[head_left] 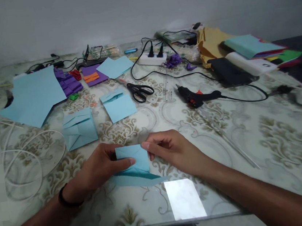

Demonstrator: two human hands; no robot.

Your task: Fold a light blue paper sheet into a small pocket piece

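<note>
A partly folded sheet of light blue paper is held up between both hands near the table's front edge. My left hand grips its left side, the thumb lying across the front and the fingers behind. At the upper right corner, my right hand pinches the paper between thumb and fingers. A loose flap hangs below, spreading to the right. Beyond my left hand lie two folded blue paper pieces, one pocket-like and another to its right.
Black scissors and a corded glue gun lie on the patterned table, a clear glue stick below the gun. A white power strip stands at the back. Large blue sheets are at left, stacked coloured paper at right.
</note>
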